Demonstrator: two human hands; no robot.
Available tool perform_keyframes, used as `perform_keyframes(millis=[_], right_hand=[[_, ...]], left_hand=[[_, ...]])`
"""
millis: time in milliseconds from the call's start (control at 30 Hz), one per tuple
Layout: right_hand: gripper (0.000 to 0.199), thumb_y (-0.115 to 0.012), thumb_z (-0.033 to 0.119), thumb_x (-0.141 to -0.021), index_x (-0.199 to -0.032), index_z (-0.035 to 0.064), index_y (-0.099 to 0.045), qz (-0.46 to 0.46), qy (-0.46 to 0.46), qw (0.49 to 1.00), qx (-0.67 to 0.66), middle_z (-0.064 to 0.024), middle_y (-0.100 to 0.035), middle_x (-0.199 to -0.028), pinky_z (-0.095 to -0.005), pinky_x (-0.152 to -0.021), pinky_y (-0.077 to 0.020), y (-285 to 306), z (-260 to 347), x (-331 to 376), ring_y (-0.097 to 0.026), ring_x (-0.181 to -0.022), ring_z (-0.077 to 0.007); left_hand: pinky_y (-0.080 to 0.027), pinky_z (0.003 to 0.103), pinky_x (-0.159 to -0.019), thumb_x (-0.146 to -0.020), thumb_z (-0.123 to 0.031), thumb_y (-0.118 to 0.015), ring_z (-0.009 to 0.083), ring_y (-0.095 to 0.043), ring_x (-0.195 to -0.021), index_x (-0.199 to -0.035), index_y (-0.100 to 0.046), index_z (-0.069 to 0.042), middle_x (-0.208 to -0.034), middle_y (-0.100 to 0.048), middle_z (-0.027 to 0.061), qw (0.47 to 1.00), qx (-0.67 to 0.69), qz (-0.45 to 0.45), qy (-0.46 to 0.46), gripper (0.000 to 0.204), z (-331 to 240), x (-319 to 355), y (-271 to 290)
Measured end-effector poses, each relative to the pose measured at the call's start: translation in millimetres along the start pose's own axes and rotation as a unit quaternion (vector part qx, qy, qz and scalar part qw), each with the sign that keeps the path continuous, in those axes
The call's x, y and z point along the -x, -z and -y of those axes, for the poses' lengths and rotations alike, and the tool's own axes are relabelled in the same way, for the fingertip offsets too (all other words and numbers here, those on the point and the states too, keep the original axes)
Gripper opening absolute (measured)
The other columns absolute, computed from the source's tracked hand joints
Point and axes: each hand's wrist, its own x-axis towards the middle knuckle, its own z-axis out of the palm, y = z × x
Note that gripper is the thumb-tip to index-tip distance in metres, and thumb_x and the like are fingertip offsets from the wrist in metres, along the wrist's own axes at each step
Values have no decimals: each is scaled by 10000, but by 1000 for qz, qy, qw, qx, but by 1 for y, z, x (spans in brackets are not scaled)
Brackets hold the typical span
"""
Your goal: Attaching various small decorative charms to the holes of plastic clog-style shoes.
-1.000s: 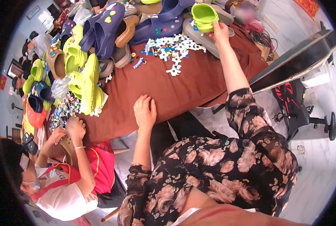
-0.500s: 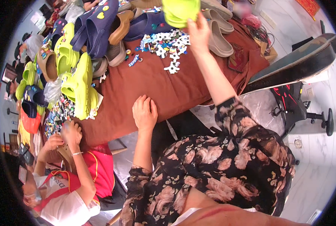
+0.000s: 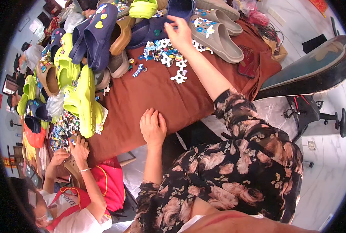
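My left hand (image 3: 153,127) lies on the near edge of the brown cloth (image 3: 136,101), with nothing in it. Reaching to the far side, my right hand (image 3: 178,34) is empty, its fingers apart next to a navy clog (image 3: 149,32). Beneath that wrist lies a pile of small white and blue shoe charms (image 3: 167,54). A grey clog with charms on it (image 3: 222,42) rests just right of the hand. Beyond, a lime-green clog (image 3: 143,9) sits among the other shoes at the back.
Heaped clogs crowd the left side, among them navy (image 3: 99,39) and lime-green (image 3: 86,103) ones. At lower left a co-worker's hands (image 3: 79,149) hold a brown clog (image 3: 74,171) near a pile of mixed charms (image 3: 65,126). A dark red booklet (image 3: 247,64) lies at the right.
My right hand has let go of the lime-green clog, which now sits at the back, and has moved left and nearer. A grey clog with charms now shows beside it. My left hand stays on the cloth.
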Motion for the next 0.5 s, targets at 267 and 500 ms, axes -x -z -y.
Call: perform_keyframes(millis=[267, 500], right_hand=[[514, -625, 266, -762, -1114, -18, -381, -41, -269, 957, -103, -177, -526, -1018, -351, -664, -460, 12, -46, -24, -555, -834, -231], [550, -600, 297, -783, -1151, -57, -395, 58, -322, 944, -33, -158, -621, -862, -294, -499, -494, -14, -17, -57, -630, -644, -206]], left_hand=[[-416, 376, -798, -745, -85, -587, 289, -540, -944, -887, -580, -27, -973, -577, 114, 1000, -14, 2, -3, 154, -5, -4, 2], [-418, 383, -804, -733, -91, -595, 289, -541, -949, -889, -583, -30, -974, -578, 108, 1000, -10, 12, 2, 167, -6, -4, 1]])
